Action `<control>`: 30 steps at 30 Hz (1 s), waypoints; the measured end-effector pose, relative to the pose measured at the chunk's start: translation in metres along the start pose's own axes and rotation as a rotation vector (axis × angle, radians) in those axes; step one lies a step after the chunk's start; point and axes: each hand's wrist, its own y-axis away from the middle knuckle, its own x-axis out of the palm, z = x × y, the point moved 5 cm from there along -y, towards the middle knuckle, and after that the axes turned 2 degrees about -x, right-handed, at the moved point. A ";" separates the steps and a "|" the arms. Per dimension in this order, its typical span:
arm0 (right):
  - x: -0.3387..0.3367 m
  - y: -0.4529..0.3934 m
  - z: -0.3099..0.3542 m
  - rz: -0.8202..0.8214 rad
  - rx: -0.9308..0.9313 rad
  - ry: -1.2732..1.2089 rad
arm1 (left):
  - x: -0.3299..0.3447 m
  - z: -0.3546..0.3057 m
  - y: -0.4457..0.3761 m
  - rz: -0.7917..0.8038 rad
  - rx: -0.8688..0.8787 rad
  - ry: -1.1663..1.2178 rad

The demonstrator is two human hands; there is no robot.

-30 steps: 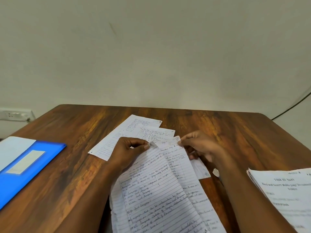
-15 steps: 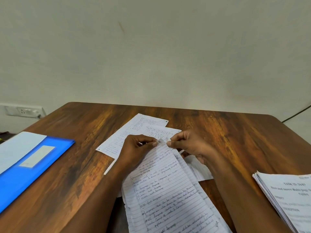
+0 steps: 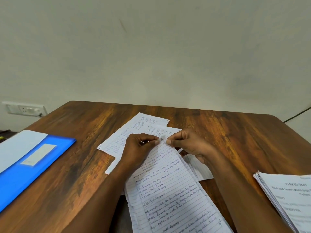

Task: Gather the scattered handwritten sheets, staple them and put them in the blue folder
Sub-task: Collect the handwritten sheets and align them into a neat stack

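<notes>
Both hands have drawn closer since a second ago — the left hand (image 3: 136, 148) and right hand (image 3: 188, 145) now pinch the far top edge of the lined handwritten sheets (image 3: 168, 190) with fingertips almost touching. Two more sheets (image 3: 134, 130) lie on the table (image 3: 235, 140) at twelve o'clock; the blue folder (image 3: 25, 174) lies at nine o'clock — well apart

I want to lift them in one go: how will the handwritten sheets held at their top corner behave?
Probably floppy: the handwritten sheets are thin lined paper, pinched only at the top corner by the left hand and right hand. Likely to fan apart, since the edges are already staggered and no staple shows. Light, so they should slide easily on the table.
</notes>
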 end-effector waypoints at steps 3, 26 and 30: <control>0.001 -0.001 0.000 -0.018 0.000 -0.003 | 0.002 0.002 0.000 -0.001 -0.012 -0.005; 0.001 0.001 0.004 -0.178 -0.017 0.031 | 0.005 0.007 0.001 -0.133 -0.083 -0.014; 0.002 0.001 0.005 -0.171 -0.022 0.037 | 0.006 0.007 0.004 -0.124 -0.084 -0.021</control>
